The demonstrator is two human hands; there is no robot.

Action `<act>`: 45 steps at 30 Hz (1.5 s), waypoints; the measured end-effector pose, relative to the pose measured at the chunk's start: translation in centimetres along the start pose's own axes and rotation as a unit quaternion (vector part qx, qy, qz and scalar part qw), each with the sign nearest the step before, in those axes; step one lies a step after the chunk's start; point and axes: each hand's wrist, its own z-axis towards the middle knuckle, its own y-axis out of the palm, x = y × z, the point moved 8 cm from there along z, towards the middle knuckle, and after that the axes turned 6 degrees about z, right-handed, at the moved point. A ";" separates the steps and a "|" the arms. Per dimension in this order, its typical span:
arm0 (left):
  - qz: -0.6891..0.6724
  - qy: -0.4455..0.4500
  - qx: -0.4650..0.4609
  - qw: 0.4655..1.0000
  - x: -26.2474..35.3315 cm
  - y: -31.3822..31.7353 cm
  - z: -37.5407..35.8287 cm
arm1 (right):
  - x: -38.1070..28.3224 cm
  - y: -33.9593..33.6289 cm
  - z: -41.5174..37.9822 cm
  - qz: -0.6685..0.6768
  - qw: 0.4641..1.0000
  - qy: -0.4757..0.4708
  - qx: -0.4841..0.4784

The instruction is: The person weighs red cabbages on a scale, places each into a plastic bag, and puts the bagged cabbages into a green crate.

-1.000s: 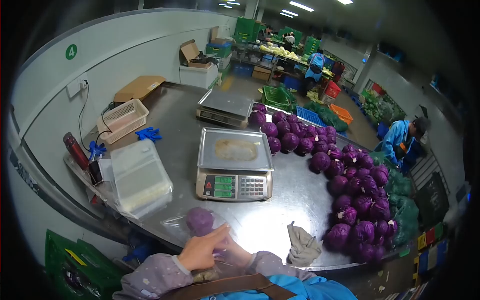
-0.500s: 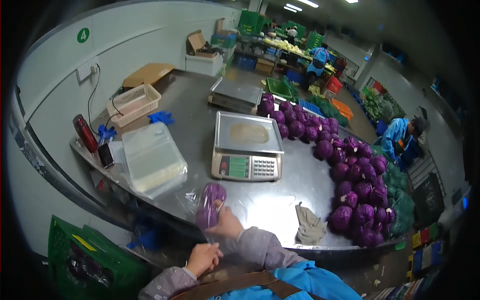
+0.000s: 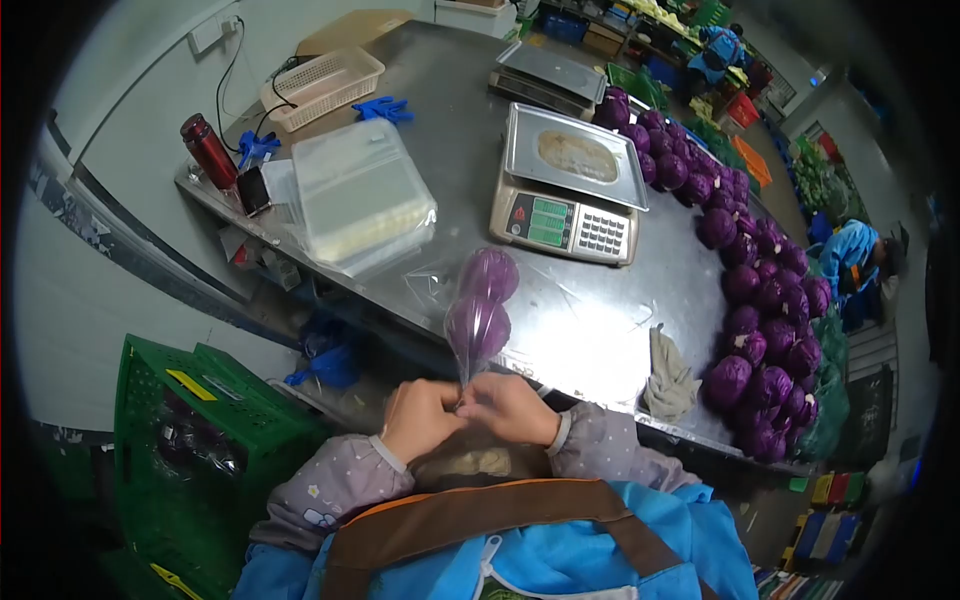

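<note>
Two purple cabbages [image 3: 482,315] sit inside a clear plastic bag [image 3: 467,360] at the near edge of the metal table [image 3: 560,325]. Below them, my left hand [image 3: 423,418] and my right hand [image 3: 510,407] meet at the gathered neck of the bag, fingers pinched on the plastic. Just beyond the cabbages stands a digital scale [image 3: 570,225] with a bare tray. A stack of clear plastic bags [image 3: 365,195] lies to the left of the scale.
Many loose purple cabbages [image 3: 770,300] line the right side beside a grey cloth [image 3: 670,375]. A green crate [image 3: 215,440] with bagged cabbages is at lower left. A red bottle [image 3: 208,152], phone [image 3: 253,190] and white basket [image 3: 325,88] stand at back left. A person [image 3: 850,255] is at right.
My right hand has moved from the side of the bagged cabbages to the bag's neck, where my left hand now also pinches. The view has tilted down and turned.
</note>
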 end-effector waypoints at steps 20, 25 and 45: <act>-0.182 0.167 -0.121 0.962 -1.1 -2.3 7.4 | 1.7 -10.9 0.8 -0.129 0.987 -0.075 0.063; -0.200 -0.287 0.062 0.935 -8.9 -0.8 9.5 | 19.2 -10.6 4.0 0.039 0.942 0.218 0.251; -0.361 -0.062 0.220 0.904 -4.8 -7.5 10.4 | 11.9 -7.9 21.1 0.114 0.950 0.099 -0.274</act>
